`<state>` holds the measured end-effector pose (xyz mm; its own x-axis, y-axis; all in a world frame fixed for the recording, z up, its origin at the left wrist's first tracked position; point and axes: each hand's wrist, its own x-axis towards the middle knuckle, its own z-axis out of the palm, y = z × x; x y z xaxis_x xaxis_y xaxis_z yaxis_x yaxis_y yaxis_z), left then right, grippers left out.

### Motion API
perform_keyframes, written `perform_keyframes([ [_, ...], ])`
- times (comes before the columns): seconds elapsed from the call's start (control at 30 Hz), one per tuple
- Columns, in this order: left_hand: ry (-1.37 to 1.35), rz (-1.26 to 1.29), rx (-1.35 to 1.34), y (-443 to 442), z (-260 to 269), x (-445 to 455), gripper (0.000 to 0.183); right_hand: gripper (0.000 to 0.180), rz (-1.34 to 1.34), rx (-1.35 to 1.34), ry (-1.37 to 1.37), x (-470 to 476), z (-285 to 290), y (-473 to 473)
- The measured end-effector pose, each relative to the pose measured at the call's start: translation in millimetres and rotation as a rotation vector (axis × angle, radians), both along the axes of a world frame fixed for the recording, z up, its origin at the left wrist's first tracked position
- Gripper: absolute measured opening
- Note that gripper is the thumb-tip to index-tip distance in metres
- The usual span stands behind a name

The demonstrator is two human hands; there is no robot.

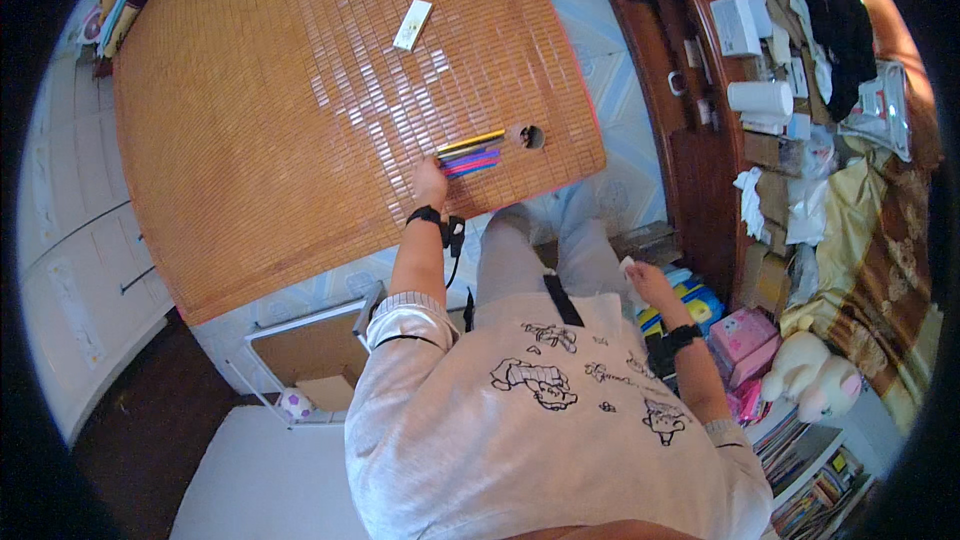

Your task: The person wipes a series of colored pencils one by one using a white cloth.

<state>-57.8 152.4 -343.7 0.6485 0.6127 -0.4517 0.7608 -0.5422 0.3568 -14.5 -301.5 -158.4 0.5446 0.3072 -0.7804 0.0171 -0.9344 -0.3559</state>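
My left hand (430,181) rests on the woven bamboo-slat mat (262,127), its fingers at the left ends of several coloured pens or pencils (472,157). Yellow, purple, pink and blue ones lie side by side, pointing right. Whether the fingers are closed around them is hidden. Just beyond their right ends stands a small round cup (531,136), its opening facing up and its inside dark. Farther back on the mat lies a flat pale box (412,25) with printing. Off the mat, beside my right leg, my right hand (651,283) pinches a small white piece (627,263), perhaps tissue.
A dark wooden cabinet (652,52) runs along the right, piled with boxes, bags, cloths and a white cylinder (760,98). Near my right arm are a pink box (742,345) and a plush toy (810,375). A white-framed rack (307,345) stands at the lower left.
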Motion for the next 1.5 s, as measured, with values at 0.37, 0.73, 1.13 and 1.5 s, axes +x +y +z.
perform_keyframes([
  [0.37,0.053,-0.056,0.060,-12.7,9.6,11.3,0.022,0.036,0.069,0.020,-0.032,-3.3,6.2,-8.9],
  [0.73,0.181,-0.346,0.185,-13.7,15.5,3.2,0.020,0.037,0.183,0.086,-0.039,29.4,6.6,20.8],
  [1.13,-0.185,0.136,-0.134,-17.1,82.2,-39.7,0.026,0.038,0.289,0.218,-0.047,64.3,11.1,69.4],
  [1.5,-0.427,-0.073,-0.484,-47.5,185.0,-57.5,0.024,0.032,0.170,0.621,-0.333,87.5,66.4,158.2],
])
